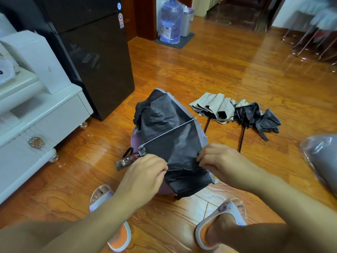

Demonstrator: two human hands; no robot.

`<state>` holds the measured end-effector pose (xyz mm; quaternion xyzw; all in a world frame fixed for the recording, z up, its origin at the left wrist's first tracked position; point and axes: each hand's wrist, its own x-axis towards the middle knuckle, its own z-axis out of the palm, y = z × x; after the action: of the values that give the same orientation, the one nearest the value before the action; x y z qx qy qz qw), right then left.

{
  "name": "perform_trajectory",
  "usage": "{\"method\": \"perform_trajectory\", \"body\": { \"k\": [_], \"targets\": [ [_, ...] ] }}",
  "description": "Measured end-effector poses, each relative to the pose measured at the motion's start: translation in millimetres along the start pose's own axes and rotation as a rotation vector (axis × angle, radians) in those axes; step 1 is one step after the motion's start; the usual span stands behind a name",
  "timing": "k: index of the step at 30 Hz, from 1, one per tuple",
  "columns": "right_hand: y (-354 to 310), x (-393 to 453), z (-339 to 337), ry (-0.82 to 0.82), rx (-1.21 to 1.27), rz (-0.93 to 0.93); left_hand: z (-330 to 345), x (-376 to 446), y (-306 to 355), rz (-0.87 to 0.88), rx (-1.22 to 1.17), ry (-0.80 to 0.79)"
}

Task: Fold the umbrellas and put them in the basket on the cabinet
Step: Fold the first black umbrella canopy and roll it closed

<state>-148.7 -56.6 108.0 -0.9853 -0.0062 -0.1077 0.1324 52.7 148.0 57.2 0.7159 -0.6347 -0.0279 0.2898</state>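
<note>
A: Largest items first?

B: A wooden floor (218,73) is seen across the frame. A dark refrigerator (87,52) is noted at the floor's far left edge, with a white cabinet (36,125) just beside it toward the near left. A water jug (171,21) is recorded at the far edge, on a grey mat.

A: And the task's things?

B: A half-collapsed umbrella (175,139) — black lining, lilac rim — is held above the middle of the floor, one metal rib exposed across it. Its handle (125,161) points toward the cabinet. Two more umbrellas lie on the floor beyond it, touching each other: a beige umbrella (213,106) and a black umbrella (255,115), both with shafts extended. No basket can be made out.

A: Hands?

B: The left hand (145,172) is curled, pinching black fabric near the handle end. The right hand (218,159) is pinching the canopy's rim — fingers bent on the cloth. Both feet are seen in orange-soled slippers (218,225) at the near edge.
</note>
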Motion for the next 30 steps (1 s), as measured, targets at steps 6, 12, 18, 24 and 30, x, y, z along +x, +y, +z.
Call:
{"method": "perform_trajectory", "body": {
  "k": [6,12,18,24,30],
  "targets": [
    [15.1,-29.3,42.5,-0.314,-0.328,0.133,24.0,-12.6,0.5,-0.041,0.165,-0.454],
    [1.6,17.3,12.8,-0.362,-0.217,0.454,17.0,-14.0,11.2,0.004,0.129,-0.658],
    [11.8,120.4,-33.4,0.196,0.291,0.778,2.6,1.8,5.4,-0.142,-0.125,-0.608],
    [63.3,213.5,-27.7,0.115,0.529,0.942,-1.0,9.3,-2.2,-0.162,-0.207,-0.652],
    [53.4,212.1,-33.1,0.234,0.562,0.864,-20.1,18.7,-7.3,-0.212,-0.268,-0.542]
  ]
}}
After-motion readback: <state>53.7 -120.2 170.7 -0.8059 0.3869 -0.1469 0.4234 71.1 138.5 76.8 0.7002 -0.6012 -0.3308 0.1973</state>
